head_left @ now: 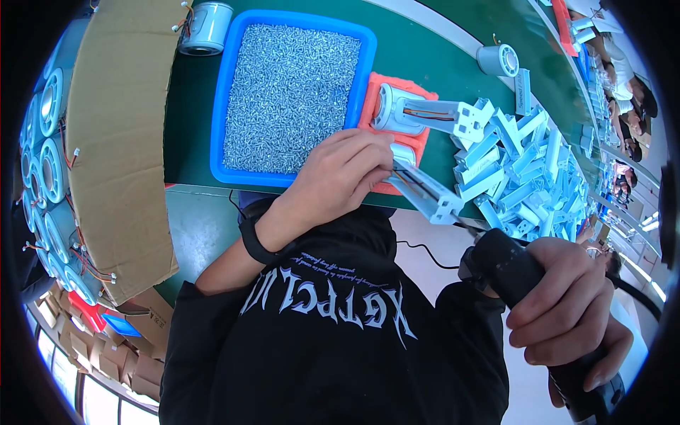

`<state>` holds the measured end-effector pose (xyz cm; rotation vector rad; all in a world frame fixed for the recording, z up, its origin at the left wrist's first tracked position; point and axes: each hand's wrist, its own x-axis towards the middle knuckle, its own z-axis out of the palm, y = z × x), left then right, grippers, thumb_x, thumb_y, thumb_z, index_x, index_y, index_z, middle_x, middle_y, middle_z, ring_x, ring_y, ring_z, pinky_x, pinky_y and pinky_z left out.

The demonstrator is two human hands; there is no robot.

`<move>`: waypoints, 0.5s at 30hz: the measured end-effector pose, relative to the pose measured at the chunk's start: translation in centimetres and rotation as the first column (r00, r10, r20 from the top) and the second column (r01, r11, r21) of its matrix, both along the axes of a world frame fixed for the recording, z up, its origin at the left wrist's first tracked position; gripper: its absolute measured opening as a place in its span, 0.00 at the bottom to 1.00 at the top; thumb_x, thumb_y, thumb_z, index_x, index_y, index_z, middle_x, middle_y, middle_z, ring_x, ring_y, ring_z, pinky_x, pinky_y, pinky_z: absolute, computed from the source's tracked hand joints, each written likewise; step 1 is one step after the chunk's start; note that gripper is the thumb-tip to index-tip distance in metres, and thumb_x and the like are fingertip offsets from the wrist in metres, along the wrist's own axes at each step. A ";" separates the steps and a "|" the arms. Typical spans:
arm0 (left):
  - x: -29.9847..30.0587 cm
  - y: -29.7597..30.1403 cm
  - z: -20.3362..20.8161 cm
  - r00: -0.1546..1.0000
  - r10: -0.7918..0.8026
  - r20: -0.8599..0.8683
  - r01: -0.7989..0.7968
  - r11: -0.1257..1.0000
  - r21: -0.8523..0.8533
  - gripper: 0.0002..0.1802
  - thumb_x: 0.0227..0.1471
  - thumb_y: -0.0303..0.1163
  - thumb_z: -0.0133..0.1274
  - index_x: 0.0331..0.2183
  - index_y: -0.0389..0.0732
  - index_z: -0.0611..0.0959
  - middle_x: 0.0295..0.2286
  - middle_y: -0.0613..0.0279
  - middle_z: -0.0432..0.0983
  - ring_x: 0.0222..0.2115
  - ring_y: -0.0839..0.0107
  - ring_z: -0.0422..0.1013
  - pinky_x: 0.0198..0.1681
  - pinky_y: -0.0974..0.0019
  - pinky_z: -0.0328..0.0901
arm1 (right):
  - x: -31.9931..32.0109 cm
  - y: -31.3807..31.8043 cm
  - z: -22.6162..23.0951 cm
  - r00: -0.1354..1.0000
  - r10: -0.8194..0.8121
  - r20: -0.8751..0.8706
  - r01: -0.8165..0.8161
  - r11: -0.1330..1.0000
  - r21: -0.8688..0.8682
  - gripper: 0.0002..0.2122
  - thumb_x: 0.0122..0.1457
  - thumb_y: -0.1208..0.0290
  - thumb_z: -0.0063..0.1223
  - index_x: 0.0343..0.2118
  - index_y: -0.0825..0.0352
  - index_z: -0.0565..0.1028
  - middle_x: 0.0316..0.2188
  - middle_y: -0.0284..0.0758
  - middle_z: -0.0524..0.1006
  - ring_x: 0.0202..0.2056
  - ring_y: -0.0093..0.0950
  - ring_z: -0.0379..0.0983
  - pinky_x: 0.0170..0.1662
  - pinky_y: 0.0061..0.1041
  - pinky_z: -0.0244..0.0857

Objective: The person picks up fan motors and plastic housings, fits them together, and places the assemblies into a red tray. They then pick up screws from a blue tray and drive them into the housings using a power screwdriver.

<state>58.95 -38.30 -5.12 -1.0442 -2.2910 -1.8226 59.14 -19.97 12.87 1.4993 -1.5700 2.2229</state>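
Note:
My left hand (343,172) is closed around the near end of a pale metal bracket (433,202), where it meets a pale cylindrical motor (404,153). The fingers partly hide this joint. In my right hand (567,301) is a black electric screwdriver (504,263), gripped around its body. Its bit reaches the outer end of that bracket; whether it sits in a screw I cannot tell. Just beyond, a second motor (389,108) with a bracket (446,115) and orange wires lies on an orange-red padded holder (432,93).
A blue tray (220,120) full of small screws stands left of the holder. Loose pale brackets (520,159) are heaped to the right. Single motors stand at the back left (207,28) and back right (498,61). Cardboard (120,142) borders more motors (51,166) at the left.

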 end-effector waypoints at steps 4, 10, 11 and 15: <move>0.2 0.1 -0.1 0.999 0.011 0.037 -0.011 1.000 0.005 0.09 0.39 0.22 0.57 0.26 0.40 0.73 0.29 0.62 0.72 0.37 0.61 0.72 0.39 0.61 0.65 | -0.3 -0.5 -0.8 0.999 0.036 -0.029 -0.038 0.998 -0.055 0.21 0.50 0.60 0.61 0.41 0.65 0.66 0.20 0.35 0.75 0.17 0.25 0.74 0.19 0.18 0.71; 0.4 0.2 0.3 0.998 0.042 0.040 -0.042 0.999 -0.008 0.09 0.39 0.23 0.56 0.26 0.40 0.74 0.29 0.63 0.72 0.37 0.62 0.71 0.39 0.61 0.65 | -0.2 1.1 -0.3 0.988 -0.111 0.106 0.117 0.991 -0.058 0.22 0.48 0.58 0.62 0.40 0.64 0.67 0.20 0.34 0.75 0.17 0.24 0.74 0.19 0.17 0.71; 0.5 0.2 0.4 0.999 0.033 0.018 -0.033 0.999 -0.021 0.09 0.39 0.23 0.57 0.27 0.40 0.74 0.29 0.63 0.72 0.36 0.63 0.71 0.39 0.62 0.65 | 0.3 1.5 0.1 0.988 -0.127 0.088 0.132 0.990 -0.051 0.20 0.49 0.60 0.61 0.40 0.65 0.67 0.20 0.35 0.75 0.16 0.25 0.73 0.19 0.19 0.71; 0.2 0.1 0.6 0.998 0.034 -0.053 -0.037 0.997 -0.069 0.10 0.39 0.23 0.57 0.27 0.41 0.74 0.29 0.64 0.72 0.35 0.64 0.71 0.40 0.63 0.64 | 1.1 2.0 0.6 0.985 -0.170 0.025 0.172 0.980 -0.103 0.18 0.50 0.64 0.60 0.40 0.66 0.67 0.19 0.37 0.74 0.15 0.27 0.72 0.19 0.22 0.72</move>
